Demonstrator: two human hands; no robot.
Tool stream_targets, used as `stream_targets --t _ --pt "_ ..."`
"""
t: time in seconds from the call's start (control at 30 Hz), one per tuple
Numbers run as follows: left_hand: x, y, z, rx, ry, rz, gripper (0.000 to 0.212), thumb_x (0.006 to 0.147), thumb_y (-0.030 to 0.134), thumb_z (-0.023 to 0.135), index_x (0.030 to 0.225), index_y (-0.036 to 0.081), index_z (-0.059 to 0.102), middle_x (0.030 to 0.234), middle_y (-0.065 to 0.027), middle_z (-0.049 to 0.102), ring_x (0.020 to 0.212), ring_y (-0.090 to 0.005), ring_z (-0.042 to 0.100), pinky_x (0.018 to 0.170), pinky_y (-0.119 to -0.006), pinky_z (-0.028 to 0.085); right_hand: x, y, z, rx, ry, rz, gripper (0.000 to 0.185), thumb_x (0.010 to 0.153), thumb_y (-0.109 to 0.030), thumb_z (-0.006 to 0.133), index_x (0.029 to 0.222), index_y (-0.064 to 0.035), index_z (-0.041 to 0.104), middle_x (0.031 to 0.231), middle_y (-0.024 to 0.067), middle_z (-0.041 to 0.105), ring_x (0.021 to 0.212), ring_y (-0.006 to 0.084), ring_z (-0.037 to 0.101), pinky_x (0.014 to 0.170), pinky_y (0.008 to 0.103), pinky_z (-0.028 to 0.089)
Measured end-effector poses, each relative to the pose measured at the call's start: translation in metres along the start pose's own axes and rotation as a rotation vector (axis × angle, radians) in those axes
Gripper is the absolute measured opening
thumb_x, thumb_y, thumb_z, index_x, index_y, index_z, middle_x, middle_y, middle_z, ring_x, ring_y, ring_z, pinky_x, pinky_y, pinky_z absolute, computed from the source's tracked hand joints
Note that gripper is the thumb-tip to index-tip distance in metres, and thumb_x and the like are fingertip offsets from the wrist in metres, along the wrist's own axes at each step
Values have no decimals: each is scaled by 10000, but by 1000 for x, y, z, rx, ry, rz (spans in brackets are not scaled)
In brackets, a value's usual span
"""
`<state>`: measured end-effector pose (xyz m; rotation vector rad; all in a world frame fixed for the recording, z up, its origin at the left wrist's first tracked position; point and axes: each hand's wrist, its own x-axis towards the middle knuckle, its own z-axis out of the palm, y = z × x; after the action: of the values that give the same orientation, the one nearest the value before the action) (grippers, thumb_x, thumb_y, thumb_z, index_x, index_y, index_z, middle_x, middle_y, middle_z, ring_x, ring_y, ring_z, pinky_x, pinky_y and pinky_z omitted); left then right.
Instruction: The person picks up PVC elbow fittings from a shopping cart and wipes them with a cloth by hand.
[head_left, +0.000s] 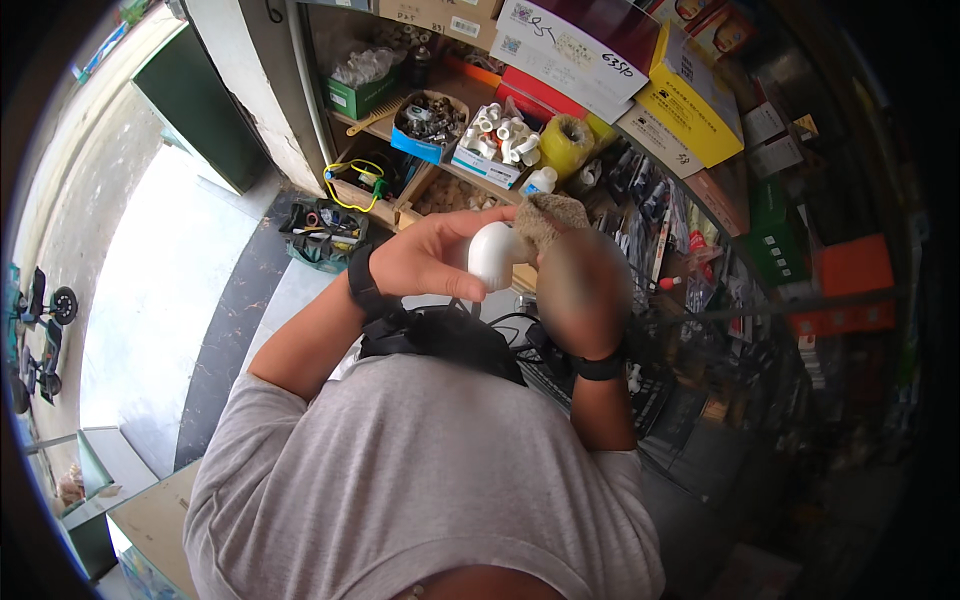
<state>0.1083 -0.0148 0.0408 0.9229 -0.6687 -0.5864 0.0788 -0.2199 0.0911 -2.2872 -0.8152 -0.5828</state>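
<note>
In front of my chest, my left hand (427, 255) grips a smooth, rounded white piece (491, 256) between thumb and fingers. It looks like a plastic pipe elbow, though its right end is hidden. A brown terry cloth (551, 217) is bunched in my right hand (585, 292) and lies against that end of the white piece. Blur covers much of the right hand, so its separate fingers do not show. Both wrists wear black bands.
Beyond my hands, shelves hold a box of white pipe fittings (499, 142), a blue box of metal parts (429, 127) and a yellow roll (566, 146). An open tool bag (322, 232) sits on the floor at left. A keyboard (649, 397) lies near my right arm.
</note>
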Motion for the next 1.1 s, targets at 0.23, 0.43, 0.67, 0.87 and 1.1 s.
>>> stream_targets --t 0.23,0.43,0.67,0.87,1.1 --pt "-6 7 -3 -143 3 -18 921 706 171 755 1407 59 167 1316 -151 415 944 -235 607 783 -307 514 -5 22 -2 -25 9 111 303 852 -104 558 1133 7 538 1001 154 627 908 272 615 780 337 466" --pt "-8 7 -6 -43 60 9 869 727 109 728 1403 57 186 1334 -121 402 1018 -216 567 867 -334 476 -7 33 4 1354 -139 593 367 908 -337 485 1042 -5 562 816 54 605 649 112 534 579 239 427" --pt "-10 9 -5 139 129 34 790 734 24 700 1385 43 254 1346 -81 391 1163 -167 446 955 -322 385 -3 12 17 900 103 480 346 913 -259 485 1119 17 510 933 93 590 793 149 553 701 267 437" --pt "-6 1 -1 256 160 81 849 684 3 745 1377 20 256 1344 -63 389 1208 -145 390 995 -304 324 6 8 26 160 54 18 485 703 -51 601 1183 -99 551 1062 195 556 927 379 564 802 391 466" --pt "-7 1 5 226 139 114 891 665 119 788 1371 23 254 1304 -61 424 1181 -145 416 987 -293 334 -2 -4 23 167 -10 -93 508 655 -45 653 1154 -109 581 1066 205 566 937 371 580 789 399 483"
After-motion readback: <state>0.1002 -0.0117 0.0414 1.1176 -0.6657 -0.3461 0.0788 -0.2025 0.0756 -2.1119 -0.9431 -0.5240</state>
